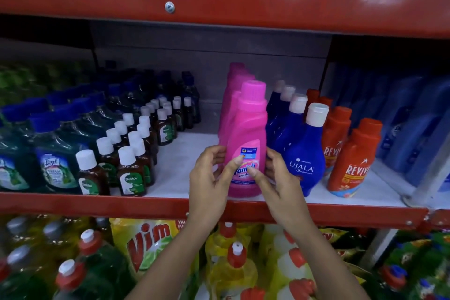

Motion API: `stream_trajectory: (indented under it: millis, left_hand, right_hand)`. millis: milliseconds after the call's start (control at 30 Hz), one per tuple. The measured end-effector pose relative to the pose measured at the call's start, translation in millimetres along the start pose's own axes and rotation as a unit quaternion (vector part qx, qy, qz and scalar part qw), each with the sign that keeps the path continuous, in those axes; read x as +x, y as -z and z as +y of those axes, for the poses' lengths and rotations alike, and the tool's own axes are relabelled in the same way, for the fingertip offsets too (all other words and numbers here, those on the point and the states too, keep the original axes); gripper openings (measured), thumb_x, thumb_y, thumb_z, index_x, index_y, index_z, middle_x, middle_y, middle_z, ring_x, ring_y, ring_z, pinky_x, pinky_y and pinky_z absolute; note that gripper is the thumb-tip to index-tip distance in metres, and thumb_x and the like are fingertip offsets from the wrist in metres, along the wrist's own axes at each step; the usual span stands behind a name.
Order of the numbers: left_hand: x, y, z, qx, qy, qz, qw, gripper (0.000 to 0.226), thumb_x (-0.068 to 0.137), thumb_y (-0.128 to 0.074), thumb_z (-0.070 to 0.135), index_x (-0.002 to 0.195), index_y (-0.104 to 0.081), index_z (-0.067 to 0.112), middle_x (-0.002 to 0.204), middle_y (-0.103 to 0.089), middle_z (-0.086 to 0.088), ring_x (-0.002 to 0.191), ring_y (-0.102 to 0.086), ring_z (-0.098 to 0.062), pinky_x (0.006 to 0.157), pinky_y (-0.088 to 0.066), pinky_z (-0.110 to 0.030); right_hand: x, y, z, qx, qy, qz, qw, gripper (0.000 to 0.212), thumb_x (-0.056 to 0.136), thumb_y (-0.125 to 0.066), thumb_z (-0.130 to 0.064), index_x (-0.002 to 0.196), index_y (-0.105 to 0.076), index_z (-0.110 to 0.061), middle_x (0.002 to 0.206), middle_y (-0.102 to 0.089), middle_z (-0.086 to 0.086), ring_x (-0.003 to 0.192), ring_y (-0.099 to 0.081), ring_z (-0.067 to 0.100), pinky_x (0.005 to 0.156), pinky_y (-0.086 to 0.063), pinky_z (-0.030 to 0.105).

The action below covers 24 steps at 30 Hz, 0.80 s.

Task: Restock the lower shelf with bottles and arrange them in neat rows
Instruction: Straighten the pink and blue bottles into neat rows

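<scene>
A pink Vanish bottle (247, 129) stands upright at the front of the white shelf board (175, 165), heading a row of pink bottles (235, 75) that runs to the back. My left hand (210, 182) cups its left side with the thumb across the label. My right hand (277, 178) presses its right side, thumb on the lower label. Both hands hold this one bottle near its base. Blue Ujala bottles (304, 153) stand close on its right.
Orange Revive bottles (353, 153) line up further right. Small brown Dettol bottles (131, 168) and green Lizol packs (56, 165) fill the left. A bare strip of board lies between the Dettol and pink rows. The red shelf lip (97, 204) runs below; Vim bottles (146, 243) sit underneath.
</scene>
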<state>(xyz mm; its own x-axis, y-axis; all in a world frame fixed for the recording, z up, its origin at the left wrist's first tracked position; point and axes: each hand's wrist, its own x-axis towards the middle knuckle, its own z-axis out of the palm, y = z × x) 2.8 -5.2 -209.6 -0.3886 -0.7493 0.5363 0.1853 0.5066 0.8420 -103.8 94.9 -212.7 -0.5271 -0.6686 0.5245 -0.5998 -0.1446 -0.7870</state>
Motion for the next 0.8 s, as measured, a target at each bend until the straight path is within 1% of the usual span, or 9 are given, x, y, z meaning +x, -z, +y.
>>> stream_trajectory:
  millis: [133,233,367,500,533,600,667,700,800]
  left_hand:
    - [-1,1,4,0.011,-0.002,-0.004,1.000,0.045,0.085,-0.066,0.047,0.117,-0.060,0.015,0.110,-0.068,0.004,0.102,-0.065,-0.005,0.083,-0.059,-0.043]
    - [-2,1,5,0.021,-0.005,-0.007,1.000,0.045,0.085,-0.064,0.044,0.118,-0.059,0.014,0.112,-0.067,0.003,0.102,-0.064,-0.004,0.081,-0.060,-0.038]
    - [-4,0,6,0.026,-0.015,0.002,1.000,0.037,0.085,-0.064,0.042,0.113,-0.060,0.018,0.110,-0.067,0.005,0.102,-0.063,0.001,0.079,-0.060,-0.029]
    - [-6,-1,8,0.035,-0.023,0.002,0.999,0.034,0.086,-0.062,0.041,0.113,-0.058,0.020,0.111,-0.066,0.004,0.101,-0.062,0.005,0.075,-0.058,-0.018]
    - [-7,-1,9,0.035,-0.025,0.002,0.999,0.035,0.086,-0.062,0.040,0.114,-0.058,0.019,0.112,-0.066,0.003,0.101,-0.061,0.006,0.075,-0.057,-0.017]
    - [-9,-3,13,0.031,-0.024,0.006,0.999,0.034,0.088,-0.063,0.037,0.115,-0.058,0.017,0.112,-0.066,0.003,0.101,-0.062,0.005,0.079,-0.059,-0.024]
    - [-12,-6,13,0.014,-0.009,0.027,0.999,0.035,0.090,-0.064,0.038,0.116,-0.059,0.015,0.112,-0.065,0.004,0.104,-0.063,-0.001,0.087,-0.058,-0.036]
    - [-14,-7,12,0.003,-0.001,0.050,0.999,0.036,0.091,-0.065,0.040,0.116,-0.059,0.015,0.113,-0.065,0.004,0.106,-0.063,-0.004,0.091,-0.057,-0.042]
    - [-27,-17,13,0.018,-0.029,0.126,0.991,0.030,0.092,-0.058,0.040,0.113,-0.059,0.018,0.114,-0.062,0.004,0.110,-0.060,-0.012,0.094,-0.054,-0.046]
  right_hand:
    - [0,4,0,0.017,0.000,-0.019,1.000,0.041,0.095,-0.058,-0.020,0.132,-0.043,-0.027,0.117,-0.063,-0.019,0.104,-0.064,-0.008,0.080,-0.050,0.009]
    - [0,5,1,0.024,-0.003,-0.035,0.999,0.045,0.095,-0.058,-0.022,0.136,-0.041,-0.029,0.118,-0.062,-0.020,0.106,-0.063,-0.008,0.084,-0.053,0.013]
    - [0,6,4,0.019,-0.002,-0.054,0.998,0.052,0.095,-0.058,-0.026,0.142,-0.036,-0.028,0.125,-0.063,-0.013,0.111,-0.062,-0.005,0.089,-0.054,0.019]
    - [-1,6,4,0.003,0.004,-0.056,0.998,0.056,0.095,-0.057,-0.028,0.145,-0.031,-0.030,0.131,-0.061,-0.005,0.113,-0.062,0.000,0.090,-0.053,0.018]
    - [-1,5,3,0.000,0.006,-0.056,0.998,0.058,0.095,-0.057,-0.029,0.146,-0.030,-0.030,0.133,-0.060,-0.004,0.114,-0.061,0.000,0.090,-0.052,0.017]
    - [-4,5,-1,0.010,0.018,-0.046,0.999,0.058,0.095,-0.057,-0.029,0.147,-0.032,-0.029,0.135,-0.058,-0.007,0.115,-0.058,-0.005,0.089,-0.051,0.013]
    - [-10,7,-3,0.044,0.032,0.001,0.999,0.053,0.095,-0.059,-0.027,0.144,-0.039,-0.027,0.136,-0.055,-0.009,0.119,-0.054,-0.010,0.088,-0.049,0.009]
    - [-15,9,-3,0.058,0.033,0.044,0.997,0.048,0.094,-0.060,-0.027,0.139,-0.044,-0.028,0.135,-0.056,-0.008,0.120,-0.054,-0.007,0.089,-0.049,0.010]
    - [-30,20,2,0.055,0.059,0.201,0.976,0.035,0.091,-0.064,-0.021,0.124,-0.055,-0.027,0.121,-0.063,0.000,0.110,-0.061,0.002,0.086,-0.055,0.022]
